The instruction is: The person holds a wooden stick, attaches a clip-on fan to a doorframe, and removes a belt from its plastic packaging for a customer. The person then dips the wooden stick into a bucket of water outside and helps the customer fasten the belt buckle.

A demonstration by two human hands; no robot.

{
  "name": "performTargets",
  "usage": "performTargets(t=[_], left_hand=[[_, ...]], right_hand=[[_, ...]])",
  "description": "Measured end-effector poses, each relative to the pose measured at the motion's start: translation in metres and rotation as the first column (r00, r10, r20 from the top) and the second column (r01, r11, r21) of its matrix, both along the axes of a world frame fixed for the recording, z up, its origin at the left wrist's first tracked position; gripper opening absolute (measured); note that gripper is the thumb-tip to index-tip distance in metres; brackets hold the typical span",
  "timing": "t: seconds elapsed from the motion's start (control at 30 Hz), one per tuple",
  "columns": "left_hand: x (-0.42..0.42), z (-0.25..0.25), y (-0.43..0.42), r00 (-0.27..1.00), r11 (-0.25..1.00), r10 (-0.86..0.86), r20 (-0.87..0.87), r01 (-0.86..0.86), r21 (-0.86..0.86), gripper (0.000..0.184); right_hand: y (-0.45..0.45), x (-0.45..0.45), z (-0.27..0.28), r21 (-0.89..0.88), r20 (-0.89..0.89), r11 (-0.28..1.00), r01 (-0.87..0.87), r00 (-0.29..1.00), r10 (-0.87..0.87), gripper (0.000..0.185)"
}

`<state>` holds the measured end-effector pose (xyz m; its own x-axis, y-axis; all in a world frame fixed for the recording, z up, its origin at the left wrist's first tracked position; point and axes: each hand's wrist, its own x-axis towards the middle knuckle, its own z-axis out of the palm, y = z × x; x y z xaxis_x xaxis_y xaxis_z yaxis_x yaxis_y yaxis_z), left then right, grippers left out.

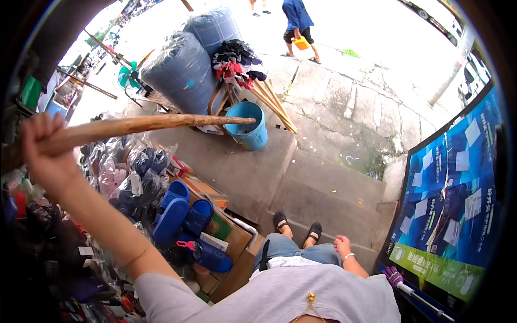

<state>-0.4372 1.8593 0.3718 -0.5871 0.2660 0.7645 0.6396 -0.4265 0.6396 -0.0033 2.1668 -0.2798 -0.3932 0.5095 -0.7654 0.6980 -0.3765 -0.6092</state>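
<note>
My left hand (43, 142) is raised at the far left, its fingers wrapped round a long wooden pole (151, 124). The pole runs to the right, and its tapered tip is over the opening of a blue bucket (251, 141). Low in front of my body, near the right thigh, hangs my right hand (341, 245). Its fingers are curled, and whether anything is in them is too small to tell. Blue slippers (171, 220) lie on cardboard boxes (237, 237) below the pole.
Plastic-bagged shoes (116, 177) are heaped at the left. Wrapped bundles (180, 70), mops (277, 107) and a green fan (128, 75) stand beyond. Stone steps (323, 188) lie ahead. A blue poster board (447, 188) and a purple-topped stick (394, 276) are at right. A person (297, 21) carries an orange container.
</note>
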Motion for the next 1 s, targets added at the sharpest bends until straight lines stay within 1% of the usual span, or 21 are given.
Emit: performTargets(t=[0.03,0.07,0.1,0.17,0.23,0.27,0.3,0.37,0.43,0.5,0.57,0.63,0.7,0.77,0.8,0.83,0.87,0.9,0.93,0.97,1.0], left_hand=[[0.025,0.014,-0.002,0.998,0.999,-0.024,0.057,0.021,0.048,0.031],[0.047,0.026,-0.003,0.995,0.997,-0.073,-0.06,0.072,-0.034,0.032],[0.069,0.031,-0.001,0.99,0.991,0.123,-0.066,-0.119,0.067,0.029],[0.104,0.036,-0.002,0.992,0.997,-0.076,-0.102,0.078,0.011,0.027],[0.136,0.019,0.015,0.996,0.996,-0.083,-0.029,0.084,0.034,0.028],[0.141,0.019,0.02,0.97,0.971,-0.237,-0.062,0.239,0.027,0.031],[0.149,0.009,0.034,0.956,0.964,-0.265,-0.128,0.266,-0.012,0.027],[0.161,-0.011,0.057,0.945,0.947,-0.32,-0.06,0.321,-0.005,0.032],[0.173,-0.036,0.085,0.915,0.914,-0.404,-0.006,0.404,-0.038,0.029],[0.187,-0.057,0.117,0.866,0.858,-0.499,0.03,0.499,-0.123,0.028],[0.199,-0.08,0.145,0.766,0.755,-0.635,0.105,0.643,-0.125,0.027],[0.222,-0.102,0.17,0.678,0.672,-0.71,0.191,0.733,-0.108,0.026],[0.245,-0.128,0.197,0.438,0.428,-0.87,0.228,0.899,-0.094,0.026],[0.273,-0.163,0.212,0.351,0.324,-0.859,0.372,0.937,-0.134,0.033],[0.292,-0.17,0.219,0.253,0.226,-0.898,0.36,0.967,-0.116,0.033],[0.311,-0.177,0.228,0.298,0.245,-0.893,0.338,0.951,-0.191,0.044],[0.33,-0.183,0.233,0.354,0.28,-0.882,0.31,0.925,-0.258,0.056],[0.335,-0.19,0.228,0.319,0.249,-0.894,0.313,0.937,-0.246,0.056],[0.335,-0.196,0.22,0.379,0.271,-0.897,0.227,0.878,-0.394,0.066],[0.343,-0.203,0.215,0.375,0.259,-0.917,0.133,0.816,-0.517,0.076],[0.338,-0.21,0.211,0.396,0.243,-0.909,0.128,0.754,-0.611,0.075]], right_hand=[[0.004,-0.003,-0.001,0.002,-0.011,1.0,0.007,1.0,-0.007,0.028],[0.01,-0.007,-0.004,0.002,-0.057,1.0,0.01,0.998,-0.01,0.027],[0.015,-0.011,-0.006,0.004,-0.102,1.0,0.017,0.995,-0.016,0.027],[0.025,-0.015,0.0,-0.008,-0.171,0.999,0.043,0.984,-0.044,0.027],[0.031,-0.026,0.016,-0.025,-0.24,0.997,0.079,0.967,-0.083,0.027],[0.032,-0.03,0.039,0.002,-0.315,1.0,0.024,0.949,-0.022,0.026],[0.031,-0.035,0.056,0.035,-0.381,0.999,-0.026,0.924,0.038,0.026],[0.03,-0.043,0.078,0.09,-0.538,0.994,-0.056,0.838,0.096,0.025],[0.023,-0.054,0.116,0.179,-0.635,0.983,0.029,0.767,0.093,0.025],[0.011,-0.061,0.182,0.314,-0.72,0.945,0.097,0.673,0.17,0.029],[-0.002,-0.065,0.238,0.509,-0.734,0.844,0.171,0.598,0.322,0.037],[-0.02,-0.068,0.292,0.706,-0.695,0.605,0.368,0.527,0.49,0.045],[-0.041,-0.059,0.334,0.763,-0.647,0.421,0.492,0.561,0.517,0.049],[-0.052,-0.037,0.37,0.657,-0.752,0.54,0.527,0.508,0.419,0.05],[-0.053,-0.018,0.377,0.688,-0.726,0.442,0.575,0.543,0.423,0.048],[-0.05,0.002,0.383,0.72,-0.691,0.338,0.606,0.579,0.433,0.046],[-0.053,0.028,0.387,0.737,-0.676,0.326,0.592,0.663,0.323,0.04],[-0.053,0.046,0.383,0.744,-0.667,0.305,0.594,0.681,0.301,0.04],[-0.053,0.067,0.376,0.724,-0.676,0.321,0.611,0.721,0.151,0.039],[-0.061,0.103,0.372,0.706,-0.661,0.301,0.641,0.749,-0.043,0.037],[-0.05,0.127,0.362,0.699,-0.695,0.178,0.692,0.717,-0.059,0.037]])
